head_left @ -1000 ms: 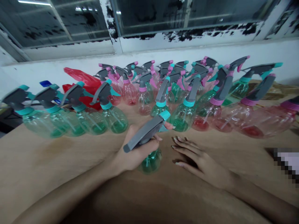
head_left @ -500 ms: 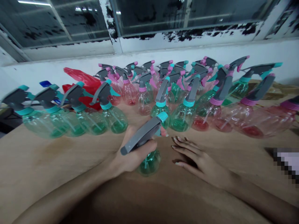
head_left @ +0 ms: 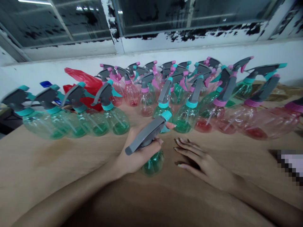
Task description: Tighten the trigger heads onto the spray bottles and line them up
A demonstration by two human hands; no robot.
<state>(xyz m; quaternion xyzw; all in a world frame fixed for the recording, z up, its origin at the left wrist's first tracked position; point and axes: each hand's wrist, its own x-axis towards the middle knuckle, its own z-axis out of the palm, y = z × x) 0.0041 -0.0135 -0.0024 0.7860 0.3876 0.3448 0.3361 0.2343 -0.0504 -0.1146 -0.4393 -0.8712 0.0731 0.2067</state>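
My left hand (head_left: 139, 153) is wrapped round the neck of a green spray bottle (head_left: 153, 162) with a grey head and turquoise nozzle, a finger at its trigger. The bottle stands near the middle of the wooden table (head_left: 94, 164), its nozzle pointing away to the right. My right hand (head_left: 201, 160) lies on the table to the right of this bottle, fingers stretched out, holding nothing. Just beyond the hands stand another green spray bottle (head_left: 184, 118) and a red one with a pink collar (head_left: 205, 118).
Several green spray bottles (head_left: 119, 121) line the left side. More pink and green ones crowd the back, near a red plastic bag (head_left: 85, 80). Further red bottles (head_left: 259, 127) stand at the right. A wall with windows (head_left: 189, 19) rises behind; a pixelated object (head_left: 292, 164) lies at the right edge.
The spray bottle in my left hand tipped slightly left and towards me, then returned; its trigger finger drew in and came forward again. My right hand has stayed still.
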